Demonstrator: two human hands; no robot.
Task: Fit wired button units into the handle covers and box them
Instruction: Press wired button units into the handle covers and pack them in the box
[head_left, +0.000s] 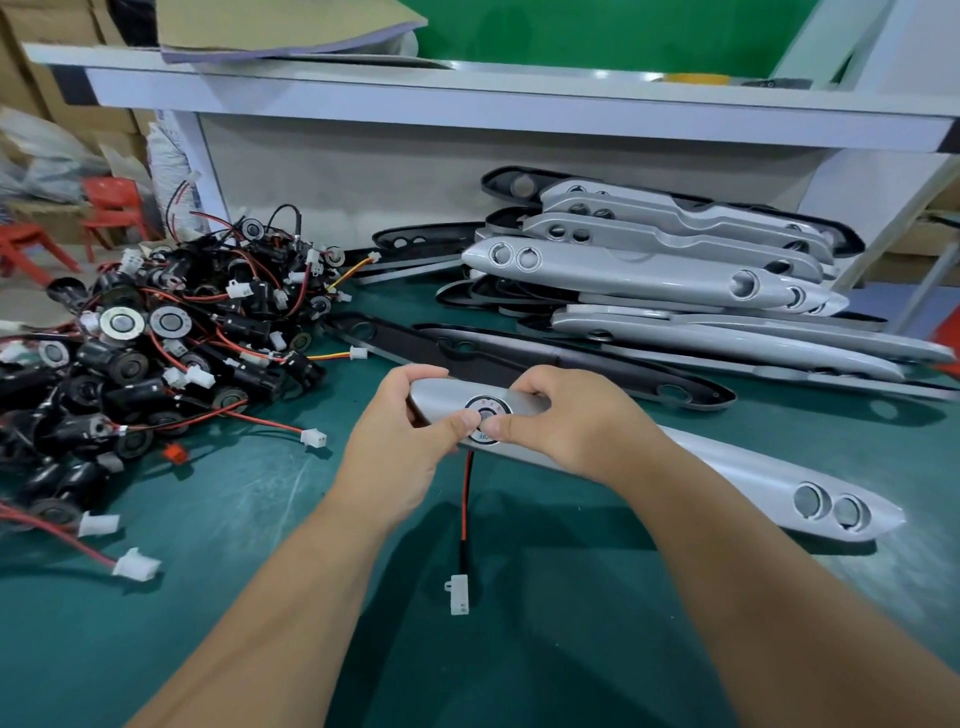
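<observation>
Green matting (249, 519) covers our bench, with a white shelf frame (467, 98) running across the back. At far left, beyond the bench edge, we see red stools (111, 202). On the mat at left lies a heap of wired button units (156, 353), black bodies with metal faces tangled in red and black leads and white plugs. Near the middle, our left hand (400, 441) grips the left end of a silver handle cover (727, 467), fingers curled over its top edge and thumb pressed beside the round hole. A button unit (485, 418) sits in that hole, its face showing between our two thumbs. From under it a red and black wire (466, 499) hangs down to a white connector (460, 595), which is just above or on the mat; we cannot tell which. Our right hand (576, 421) grips the same cover just right of the button, fingers wrapped over the top and thumb on the unit's rim. The cover slants away to the right, its far end with two empty holes low over the mat. Behind it lie black backing plates (571, 364), and further back right a stack of silver covers (649, 275).
</observation>
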